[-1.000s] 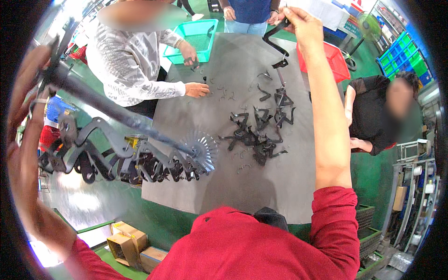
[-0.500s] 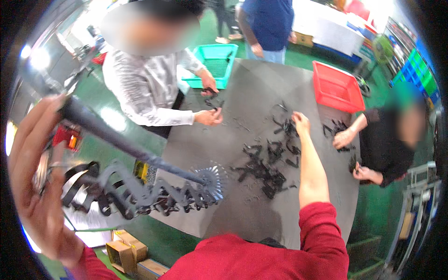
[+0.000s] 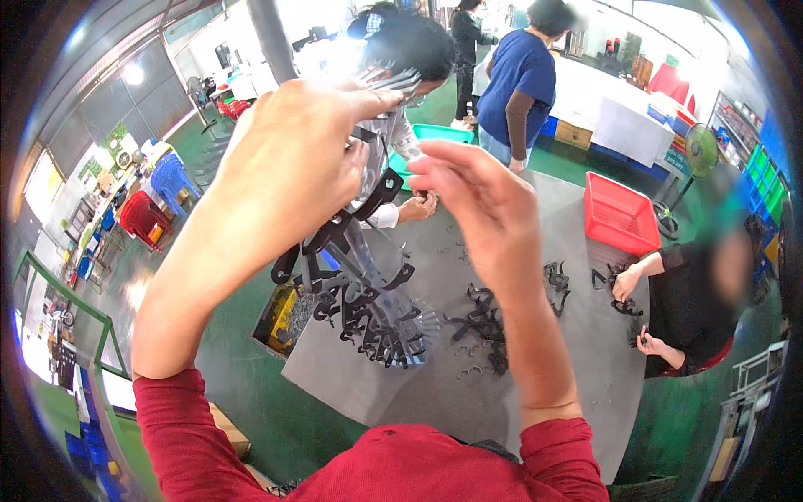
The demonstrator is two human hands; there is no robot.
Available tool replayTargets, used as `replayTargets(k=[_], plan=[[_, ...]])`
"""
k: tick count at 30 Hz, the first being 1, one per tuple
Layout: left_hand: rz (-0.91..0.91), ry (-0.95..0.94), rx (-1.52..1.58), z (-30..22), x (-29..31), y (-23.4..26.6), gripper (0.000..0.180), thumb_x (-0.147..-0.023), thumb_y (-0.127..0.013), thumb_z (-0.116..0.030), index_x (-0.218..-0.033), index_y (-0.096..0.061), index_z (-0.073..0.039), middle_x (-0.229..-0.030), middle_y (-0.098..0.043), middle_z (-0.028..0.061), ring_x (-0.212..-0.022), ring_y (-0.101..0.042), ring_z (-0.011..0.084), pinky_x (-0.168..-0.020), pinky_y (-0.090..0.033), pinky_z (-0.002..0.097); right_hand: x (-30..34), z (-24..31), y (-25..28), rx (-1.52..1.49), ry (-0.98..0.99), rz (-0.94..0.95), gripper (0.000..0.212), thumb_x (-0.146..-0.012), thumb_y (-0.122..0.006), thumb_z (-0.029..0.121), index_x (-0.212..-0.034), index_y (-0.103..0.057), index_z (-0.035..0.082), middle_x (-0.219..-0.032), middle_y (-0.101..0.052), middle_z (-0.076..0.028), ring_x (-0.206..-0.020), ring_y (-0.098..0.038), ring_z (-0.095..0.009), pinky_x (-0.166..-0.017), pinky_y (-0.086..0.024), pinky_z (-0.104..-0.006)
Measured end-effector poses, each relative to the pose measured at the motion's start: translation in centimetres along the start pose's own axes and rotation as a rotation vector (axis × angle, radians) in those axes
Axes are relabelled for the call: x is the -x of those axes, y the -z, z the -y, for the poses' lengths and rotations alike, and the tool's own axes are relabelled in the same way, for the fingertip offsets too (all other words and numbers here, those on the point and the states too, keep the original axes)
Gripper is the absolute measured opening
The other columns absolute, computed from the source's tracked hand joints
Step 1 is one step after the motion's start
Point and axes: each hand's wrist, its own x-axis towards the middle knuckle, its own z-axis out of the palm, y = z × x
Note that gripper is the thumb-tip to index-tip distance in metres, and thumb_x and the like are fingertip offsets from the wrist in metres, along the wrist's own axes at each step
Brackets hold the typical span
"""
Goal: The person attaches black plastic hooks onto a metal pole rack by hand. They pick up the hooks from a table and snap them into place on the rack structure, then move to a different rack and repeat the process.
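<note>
Brackets hang along a metal rod, with a pile of others on the table. The left hand curls its fingers near the rod's upper end; what they pinch, I cannot tell. The right hand is raised beside it, fingers close together, slightly bent, seemingly empty. The step looks like handling brackets there; moving on calls for a steady rod.

The rack, thick with brackets, blocks the table's left side below the left hand. A narrow gap parts it from the right hand; loose brackets clutter below. Right of that forearm, bare table runs between a small clump and a co-worker's hands.
</note>
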Motion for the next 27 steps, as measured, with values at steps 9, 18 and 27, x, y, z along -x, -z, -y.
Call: replayTargets(k=[9, 18, 27], plan=[[-0.039, -0.118, 0.070, 0.9, 0.6, 0.8, 0.051, -0.068, -0.060, -0.003, -0.119, -0.056, -0.004, -0.101, -0.063, 0.0190, -0.089, -0.061, 0.0353, -0.081, -0.047, 0.0392, -1.4, 2.3, -3.3, -0.087, -0.210, 0.004, 0.017, -0.086, -0.058, 0.006, -0.097, -0.064, -0.005, -0.077, -0.068, -0.006, -0.069, -0.060, -0.006, -0.060, -0.046, -0.0206], [0.291, -0.390, 0.274, 4.4, 1.2, 3.2, 0.074, -0.061, -0.057, 0.002, -0.133, -0.040, -0.004, -0.130, -0.049, 0.0179, -0.122, -0.047, 0.0324, -0.102, -0.038, 0.0390, -1.4, 1.6, -3.3, 0.000, -0.187, -0.069, 0.017, -0.088, -0.059, 0.012, -0.096, -0.067, -0.001, -0.075, -0.067, -0.005, -0.061, -0.056, -0.005, -0.055, -0.045, -0.0190], [0.023, -0.261, 0.229, 3.2, 2.1, 1.2, 0.054, -0.063, -0.055, 0.015, -0.112, -0.061, -0.007, -0.117, -0.059, 0.0131, -0.110, -0.056, 0.0322, -0.089, -0.047, 0.0375, -1.8, 0.8, -3.7, 0.126, -0.080, -0.090, 0.015, -0.089, -0.059, 0.014, -0.091, -0.067, 0.001, -0.070, -0.065, -0.001, -0.056, -0.050, -0.001, -0.048, -0.037, -0.0161]])
